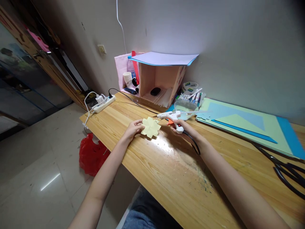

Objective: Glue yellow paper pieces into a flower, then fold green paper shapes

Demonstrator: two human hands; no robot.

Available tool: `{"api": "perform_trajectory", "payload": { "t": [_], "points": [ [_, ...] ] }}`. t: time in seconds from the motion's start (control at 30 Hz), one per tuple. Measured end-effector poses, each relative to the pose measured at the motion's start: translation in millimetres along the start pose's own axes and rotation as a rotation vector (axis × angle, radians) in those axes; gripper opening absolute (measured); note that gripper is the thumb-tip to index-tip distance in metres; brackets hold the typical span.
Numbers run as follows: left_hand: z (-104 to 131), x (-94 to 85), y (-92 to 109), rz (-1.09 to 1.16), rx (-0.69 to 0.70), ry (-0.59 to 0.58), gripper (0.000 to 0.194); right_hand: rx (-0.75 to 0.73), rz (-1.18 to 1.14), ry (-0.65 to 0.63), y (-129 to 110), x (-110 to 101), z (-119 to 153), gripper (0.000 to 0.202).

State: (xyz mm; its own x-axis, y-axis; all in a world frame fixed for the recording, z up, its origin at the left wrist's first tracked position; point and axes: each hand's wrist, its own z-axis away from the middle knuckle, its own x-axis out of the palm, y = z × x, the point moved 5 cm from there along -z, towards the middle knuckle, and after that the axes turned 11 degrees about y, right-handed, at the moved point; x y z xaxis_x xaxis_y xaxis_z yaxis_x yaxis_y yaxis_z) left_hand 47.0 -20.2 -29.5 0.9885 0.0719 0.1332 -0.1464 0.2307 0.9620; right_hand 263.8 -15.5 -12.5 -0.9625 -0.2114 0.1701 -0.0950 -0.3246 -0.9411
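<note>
A yellow paper flower (151,128) with creased, pointed petals is pinched at its left edge by my left hand (134,129). My right hand (182,126) is closed round the handle of a white hot glue gun (169,115) with an orange trigger. The gun's nozzle points left, over the upper part of the flower. A clear glue stick (195,112) sticks out of the gun's back end, and a black cord (194,144) hangs from its handle.
A white power strip (104,104) lies at the table's left end. Behind stand an open box (164,81) under a paper sheet, a clear bowl (186,105) and markers (196,97). Coloured paper (233,117) and black scissors (283,167) lie right. A red bag (91,157) is below the edge.
</note>
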Motion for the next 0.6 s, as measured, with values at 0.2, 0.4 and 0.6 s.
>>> {"api": "perform_trajectory", "payload": {
  "t": [0.2,0.4,0.6],
  "points": [
    [-5,-11.2,5,0.071,0.047,0.114,0.04,-0.212,0.14,0.179,-7,-1,1,0.028],
    [6,-20.1,11,0.072,0.012,0.105,0.039,-0.424,0.296,0.211,-8,27,-20,0.021],
    [34,-19.0,14,0.011,-0.05,-0.076,0.046,-0.571,0.337,0.063,-11,79,-60,0.019]
  ]
}}
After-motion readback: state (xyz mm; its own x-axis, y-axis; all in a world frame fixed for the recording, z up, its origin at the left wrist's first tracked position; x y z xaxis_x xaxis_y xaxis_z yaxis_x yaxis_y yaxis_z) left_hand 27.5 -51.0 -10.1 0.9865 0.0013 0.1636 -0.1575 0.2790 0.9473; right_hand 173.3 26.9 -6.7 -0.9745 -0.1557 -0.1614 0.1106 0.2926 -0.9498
